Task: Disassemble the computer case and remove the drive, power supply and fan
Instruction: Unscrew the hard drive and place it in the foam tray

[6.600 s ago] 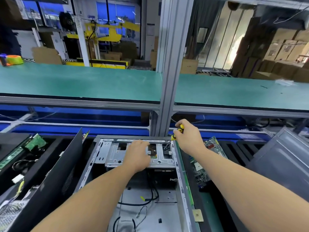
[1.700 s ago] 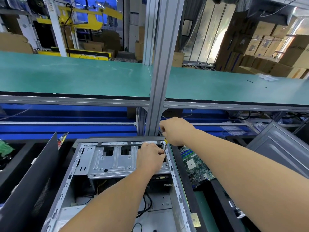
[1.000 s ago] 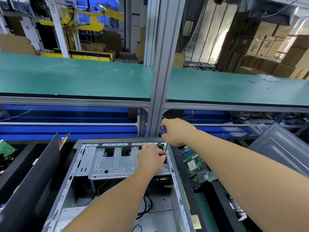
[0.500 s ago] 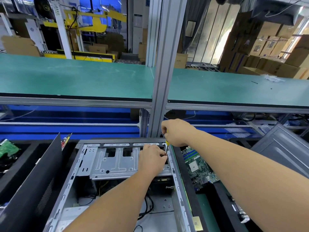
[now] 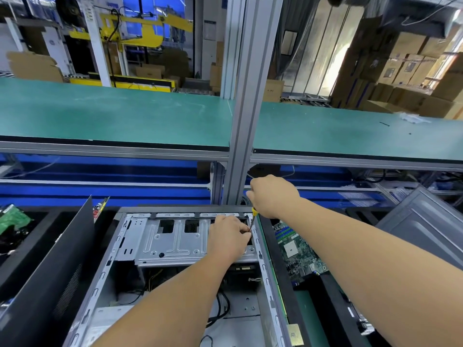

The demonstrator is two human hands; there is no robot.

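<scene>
An open grey computer case [image 5: 266,279] lies flat below me, with a silver drive cage [image 5: 172,242] across its far end. My right hand [image 5: 271,196] grips a yellow-handled screwdriver [image 5: 252,219] held nearly upright, its tip down at the cage's right end. My left hand [image 5: 229,237] rests on the cage there, fingers curled and pinching at the screwdriver's shaft near the tip. Black cables [image 5: 220,314] trail over the case floor. The screw itself is hidden by my fingers.
A black side panel [image 5: 57,266] leans at the case's left. A green motherboard [image 5: 298,254] lies in a black tray on the right, with a grey panel [image 5: 426,226] beyond it. An aluminium post [image 5: 246,121] rises behind the case, between green shelves.
Across the earlier frames both hands stay at the cage's right end; my left hand moved right along the cage to the screwdriver tip. In the last second only slight shifts.
</scene>
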